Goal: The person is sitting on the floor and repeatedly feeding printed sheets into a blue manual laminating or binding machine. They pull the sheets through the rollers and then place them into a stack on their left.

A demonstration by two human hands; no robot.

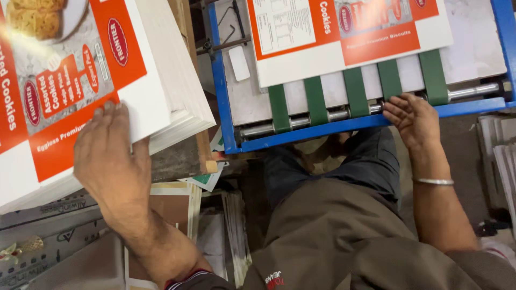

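My left hand (110, 158) lies flat, fingers spread, on the top sheet of a thick stack of printed orange-and-white carton sheets (161, 91) at the left. My right hand (411, 118) rests on the blue front edge of a feeder machine (322, 129), fingertips at the metal roller (473, 91); it holds nothing. Several green belts (356, 91) run across the machine's bed. One printed carton sheet (349, 43) lies on the belts, above my right hand. A metal bangle (434, 181) circles my right wrist.
A wooden support (185, 156) carries the stack. Loose paper sheets and cards (215, 215) lie on the floor beneath. More grey sheets (502, 156) are piled at the right edge. My legs in dark trousers (349, 177) sit under the machine.
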